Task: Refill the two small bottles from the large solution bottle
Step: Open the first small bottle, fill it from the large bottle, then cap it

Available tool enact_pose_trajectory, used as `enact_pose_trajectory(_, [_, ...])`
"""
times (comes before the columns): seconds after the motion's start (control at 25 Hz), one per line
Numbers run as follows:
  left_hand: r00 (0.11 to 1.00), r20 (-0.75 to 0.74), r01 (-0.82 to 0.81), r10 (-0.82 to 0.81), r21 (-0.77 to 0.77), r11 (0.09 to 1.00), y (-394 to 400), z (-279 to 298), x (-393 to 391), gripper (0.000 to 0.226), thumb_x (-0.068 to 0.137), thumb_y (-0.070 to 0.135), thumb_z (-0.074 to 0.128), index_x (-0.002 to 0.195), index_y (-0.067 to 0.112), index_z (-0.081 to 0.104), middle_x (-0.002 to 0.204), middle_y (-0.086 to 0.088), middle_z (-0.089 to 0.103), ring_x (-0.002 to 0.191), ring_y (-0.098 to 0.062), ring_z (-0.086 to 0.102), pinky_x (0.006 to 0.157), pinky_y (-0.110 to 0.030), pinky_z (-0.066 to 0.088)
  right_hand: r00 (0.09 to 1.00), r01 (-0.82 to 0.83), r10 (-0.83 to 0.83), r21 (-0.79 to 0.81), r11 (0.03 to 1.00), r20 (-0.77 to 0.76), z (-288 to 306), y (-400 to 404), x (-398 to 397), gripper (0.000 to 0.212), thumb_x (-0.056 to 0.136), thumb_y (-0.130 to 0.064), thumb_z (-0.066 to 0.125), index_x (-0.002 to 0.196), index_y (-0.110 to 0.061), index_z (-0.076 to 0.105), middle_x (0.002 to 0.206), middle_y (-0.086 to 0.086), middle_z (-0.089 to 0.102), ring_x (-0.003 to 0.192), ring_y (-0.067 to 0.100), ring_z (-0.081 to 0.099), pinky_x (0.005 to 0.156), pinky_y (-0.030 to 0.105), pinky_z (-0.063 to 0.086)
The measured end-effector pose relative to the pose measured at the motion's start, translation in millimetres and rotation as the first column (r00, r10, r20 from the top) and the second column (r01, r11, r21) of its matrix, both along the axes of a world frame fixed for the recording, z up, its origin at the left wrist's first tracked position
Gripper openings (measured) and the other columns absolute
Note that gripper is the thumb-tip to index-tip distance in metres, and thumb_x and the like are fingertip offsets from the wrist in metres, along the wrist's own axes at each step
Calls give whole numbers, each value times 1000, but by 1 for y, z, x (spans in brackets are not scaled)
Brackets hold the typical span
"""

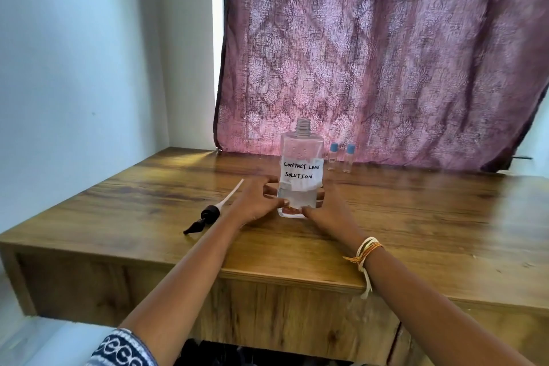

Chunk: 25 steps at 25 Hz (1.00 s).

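Observation:
A large clear solution bottle (301, 157) with a white hand-written label stands upright on the wooden table (416, 217), its threaded neck uncapped. My left hand (255, 202) grips its lower left side and my right hand (326, 205) grips its lower right side. Two small clear bottles with blue caps, one (332, 156) and the other (349, 157), stand side by side just behind and right of it. The black pump head with its white tube (212, 212) lies on the table left of my left hand.
A purple patterned curtain (386, 53) hangs behind the table's far edge. A pale wall (89, 68) borders the table on the left. The table's front edge runs under my forearms.

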<state>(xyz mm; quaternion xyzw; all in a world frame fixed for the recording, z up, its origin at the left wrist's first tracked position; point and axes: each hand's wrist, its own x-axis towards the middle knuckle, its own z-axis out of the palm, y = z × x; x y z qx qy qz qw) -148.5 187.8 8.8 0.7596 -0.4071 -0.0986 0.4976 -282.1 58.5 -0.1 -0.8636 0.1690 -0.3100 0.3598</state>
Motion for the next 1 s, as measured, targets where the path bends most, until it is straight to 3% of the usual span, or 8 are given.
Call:
enact_pose_trajectory(0.12, [998, 12, -70, 69, 27, 997, 7, -3, 14, 65, 76, 19, 78, 133, 19, 49, 118, -6, 64, 107, -19, 62, 95, -41, 52, 1000, -25, 25, 12, 1000, 8, 0, 0, 17, 70, 71, -19, 80, 131, -15, 44, 119, 0, 60, 100, 15, 59, 79, 26, 54])
enact_pose_trajectory(0.32, [986, 8, -164, 164, 19, 986, 17, -9, 33, 63, 77, 20, 76, 133, 18, 49, 119, -8, 66, 110, -22, 62, 99, -47, 50, 998, -46, 47, 31, 998, -32, -2, 12, 42, 67, 74, -20, 78, 130, -16, 41, 115, 5, 62, 99, 19, 60, 84, 34, 54])
enact_pose_trajectory(0.48, [966, 88, -241, 243, -27, 970, 18, -5, 15, 64, 78, 17, 75, 134, 14, 44, 121, -3, 61, 101, -16, 58, 83, -29, 53, 997, -46, 52, 85, 995, -63, -9, 7, 46, 63, 75, -19, 78, 127, -14, 43, 103, 3, 63, 95, 19, 63, 87, 38, 55])
enact_pose_trajectory(0.6, [852, 337, -321, 400, -268, 908, 22, -1, -10, 67, 75, 17, 76, 130, 14, 38, 118, -5, 49, 96, -16, 53, 73, -26, 52, 994, -39, 51, 127, 991, -99, -10, -2, 45, 68, 74, -17, 78, 131, -12, 41, 101, 5, 60, 96, 22, 63, 89, 43, 55])
enact_pose_trajectory(0.68, [745, 520, -211, 419, -411, 887, 19, 2, -22, 49, 76, 16, 74, 117, 10, 49, 103, -4, 52, 82, -13, 52, 64, -21, 48, 990, -30, 42, 88, 996, -133, -10, -14, 42, 67, 74, -15, 76, 132, -9, 41, 96, 3, 58, 92, 21, 62, 87, 40, 55])
enact_pose_trajectory(0.76, [718, 609, -82, 338, -408, 909, 6, 11, -36, 27, 78, 13, 71, 101, 10, 58, 85, 4, 49, 69, -8, 48, 59, -15, 39, 985, -10, 15, 31, 999, -170, -8, -28, 37, 61, 75, -13, 73, 128, -8, 44, 95, 4, 57, 88, 19, 60, 83, 35, 54])
enact_pose_trajectory(0.88, [761, 628, 61, 164, -321, 945, -32, 19, -57, 15, 79, 10, 66, 93, 13, 61, 81, 7, 52, 68, -8, 52, 62, -16, 41, 983, 49, -64, -92, 995, -172, -6, -57, 34, 46, 77, -19, 68, 119, -12, 51, 99, 6, 63, 89, 23, 63, 73, 32, 55])
enact_pose_trajectory(1.0, [940, 333, 23, 71, -269, 963, -84, 26, -74, 20, 81, 11, 65, 100, 14, 61, 86, 5, 58, 74, -8, 55, 65, -16, 47, 953, 99, -169, -267, 959, -253, -8, -100, 34, 35, 81, -23, 56, 114, -13, 56, 104, 5, 66, 96, 24, 63, 72, 18, 41])
